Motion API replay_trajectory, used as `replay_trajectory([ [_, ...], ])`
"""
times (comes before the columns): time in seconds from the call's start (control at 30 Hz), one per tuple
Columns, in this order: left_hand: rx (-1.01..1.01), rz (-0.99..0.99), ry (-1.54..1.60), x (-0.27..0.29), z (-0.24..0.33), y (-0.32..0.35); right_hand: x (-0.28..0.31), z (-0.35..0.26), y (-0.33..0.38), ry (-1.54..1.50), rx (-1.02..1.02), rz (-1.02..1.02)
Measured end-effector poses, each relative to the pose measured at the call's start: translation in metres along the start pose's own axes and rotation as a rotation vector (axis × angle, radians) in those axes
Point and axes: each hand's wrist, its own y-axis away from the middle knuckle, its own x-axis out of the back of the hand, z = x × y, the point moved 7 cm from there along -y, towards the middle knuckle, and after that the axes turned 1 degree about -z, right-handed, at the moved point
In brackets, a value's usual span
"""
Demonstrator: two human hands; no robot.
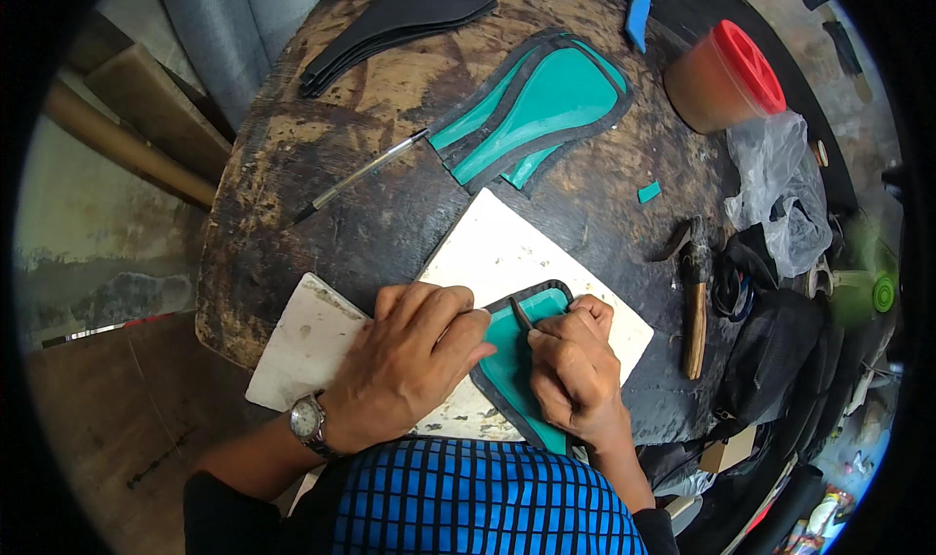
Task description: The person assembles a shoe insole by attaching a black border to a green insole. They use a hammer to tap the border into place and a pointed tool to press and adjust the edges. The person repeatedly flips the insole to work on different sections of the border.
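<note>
Left hand (414, 355) lies flat and spread, fingers loosely extended, pressing down on the near edge of a teal piece with a dark border (514, 360) that sits on a white cutting slab (507, 253) at the front of the round, worn table (331, 175). Right hand (575, 370) is curled tight, fingers bunched around a thin dark tool (522, 314), its tip resting on the teal surface near the piece's rounded upper end. Both hands are right on the piece, one on each side, almost touching each other. A wristwatch (308, 421) shows on the left wrist. Farther back on the table, a stack of similar teal pieces with dark edges (546, 107) lies fanned out, and beyond that a pile of black pieces (400, 14). A pen (361, 175) lies at an angle between the stacks and the slab. Over on the right, a translucent container with a red lid (726, 77) lies tipped on its side; what is in it I cannot tell. Beside it sits a crumpled clear plastic bag (780, 190), and a wooden-handled hammer (694, 302) lies near the slab's right edge. A small teal scrap (648, 192) rests alone on the table.
</note>
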Motion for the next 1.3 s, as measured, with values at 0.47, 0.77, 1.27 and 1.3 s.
replay_trajectory([
  [0.47, -0.001, 0.027, 0.016, -0.001, -0.001, 0.001, -0.002, 0.003, 0.002, -0.049, -0.021, -0.027],
  [0.77, -0.025, 0.023, 0.008, -0.001, 0.0, 0.002, -0.004, -0.003, -0.001, -0.008, 0.007, -0.091],
  [1.27, -0.004, 0.005, -0.049, -0.005, 0.006, -0.008, 0.033, 0.054, 0.044, -0.538, -0.451, 0.844],
  [1.3, 0.038, -0.025, -0.038, -0.007, 0.005, -0.01, 0.033, 0.055, 0.044, -0.577, -0.451, 0.842],
])
